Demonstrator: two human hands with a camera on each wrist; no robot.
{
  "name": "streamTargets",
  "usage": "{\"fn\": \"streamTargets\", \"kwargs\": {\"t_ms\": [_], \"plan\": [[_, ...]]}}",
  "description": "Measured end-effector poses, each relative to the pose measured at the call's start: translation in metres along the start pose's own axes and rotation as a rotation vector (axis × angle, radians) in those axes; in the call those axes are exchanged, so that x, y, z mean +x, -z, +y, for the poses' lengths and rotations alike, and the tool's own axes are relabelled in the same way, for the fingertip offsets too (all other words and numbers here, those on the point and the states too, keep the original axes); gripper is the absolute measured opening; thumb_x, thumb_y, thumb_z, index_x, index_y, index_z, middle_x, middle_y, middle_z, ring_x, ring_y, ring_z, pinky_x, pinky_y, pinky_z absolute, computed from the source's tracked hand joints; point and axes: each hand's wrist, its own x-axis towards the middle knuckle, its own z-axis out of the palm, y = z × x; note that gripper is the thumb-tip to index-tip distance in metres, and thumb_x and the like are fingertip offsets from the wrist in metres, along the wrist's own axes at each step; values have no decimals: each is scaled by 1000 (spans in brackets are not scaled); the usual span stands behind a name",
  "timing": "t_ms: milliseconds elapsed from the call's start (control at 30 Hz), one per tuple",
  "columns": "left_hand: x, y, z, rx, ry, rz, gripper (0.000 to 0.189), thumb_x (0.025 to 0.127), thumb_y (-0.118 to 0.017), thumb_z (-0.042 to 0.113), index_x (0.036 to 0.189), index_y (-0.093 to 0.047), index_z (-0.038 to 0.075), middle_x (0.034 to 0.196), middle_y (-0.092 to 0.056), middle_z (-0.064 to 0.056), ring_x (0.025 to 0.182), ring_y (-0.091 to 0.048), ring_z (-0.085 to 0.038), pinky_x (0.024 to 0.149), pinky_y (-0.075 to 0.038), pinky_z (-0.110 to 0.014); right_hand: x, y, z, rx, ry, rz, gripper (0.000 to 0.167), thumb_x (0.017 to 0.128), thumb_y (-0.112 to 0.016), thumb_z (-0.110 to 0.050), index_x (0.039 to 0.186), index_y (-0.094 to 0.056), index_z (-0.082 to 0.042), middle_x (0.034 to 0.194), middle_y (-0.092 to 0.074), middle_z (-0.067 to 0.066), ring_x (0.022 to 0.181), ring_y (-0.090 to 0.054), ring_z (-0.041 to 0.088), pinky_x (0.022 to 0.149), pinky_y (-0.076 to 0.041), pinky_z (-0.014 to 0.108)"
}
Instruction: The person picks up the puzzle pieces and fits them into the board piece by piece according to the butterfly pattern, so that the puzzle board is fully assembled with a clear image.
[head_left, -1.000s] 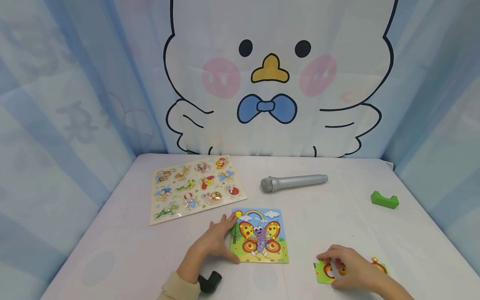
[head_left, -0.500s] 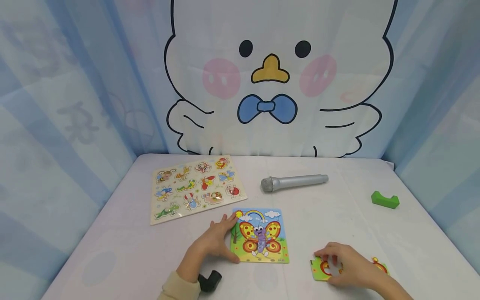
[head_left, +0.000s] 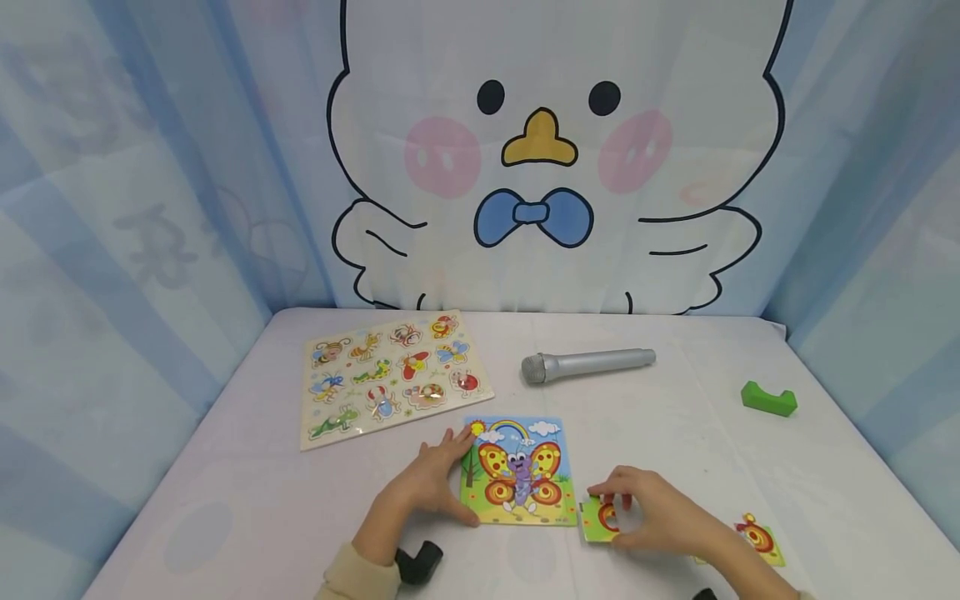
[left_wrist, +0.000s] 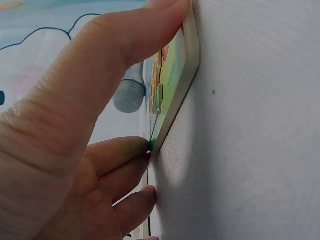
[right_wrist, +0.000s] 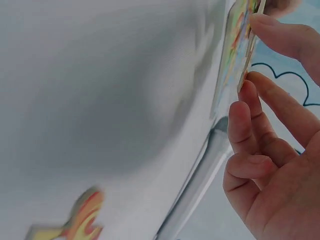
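Pinching piece [head_left: 597, 522] near butterfly board [head_left: 519, 472]

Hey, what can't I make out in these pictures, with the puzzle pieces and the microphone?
Head view: the far right edge of the held puzzle piece, behind the right hand.
Head view: whether the loose puzzle piece continues beneath the right forearm or another lies there.
Left wrist view: most of the microphone, behind the left thumb.
Right wrist view: the loose piece's picture, blurred and cut off by the bottom edge.
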Motion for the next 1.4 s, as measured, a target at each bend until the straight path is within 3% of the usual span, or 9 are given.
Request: {"fn": "streamTargets", "kwargs": {"t_ms": [333,500,633,1000,1167,1400], "plan": [[-2,2,1,-2,-9,-2,105,56,-86,34,141,-33,3,150,-21,-9,137,-13,-34,108,-6,-58,35,-9,-20,12,117,27,44,65,-80,-14,107,-67,-6,87,-54,-8,71,-47,7,59,-42,20],[-1,2,0,-6,-1,-9,106,55,-86,34,141,-33,4,150,-20,-8,137,-12,-33,108,-5,-57,53,-16,-31,-13,136,29,44,65,-80,-16,106,-68,-7,95,-59,-7,84,-52,11,75,-48,29],[0,1,-1,-3,-1,-19,106,56,-86,34,141,-31,4,151,-19,-8,137,-12,-33,108,-5,-57,66,-20,-39,-15,122,14,44,67,-79,-18,107,-68,-7,99,-59,-5,90,-52,15,82,-47,34],[-1,4,2,-4,11,-30,106,58,-85,36,142,-30,3,151,-20,-9,137,-12,-34,108,-7,-58,93,-31,-61,-64,108,-51,41,68,-79,-21,107,-69,-10,92,-58,-7,81,-51,9,72,-46,24],[-2,4,2,-19,15,-31,106,58,-86,35,142,-30,3,151,-19,-9,137,-12,-34,107,-6,-59,102,-36,-67,-115,75,-84,40,68,-79,-25,104,-70,-13,99,-59,-5,87,-52,9,77,-48,27],[0,4,1,-28,20,-35,106,58,-85,36,143,-30,5,151,-19,-7,137,-12,-32,108,-6,-58,108,-43,-70,-107,61,-85,34,69,-79,-23,100,-71,-12,94,-59,-10,86,-50,6,80,-47,27]]}}
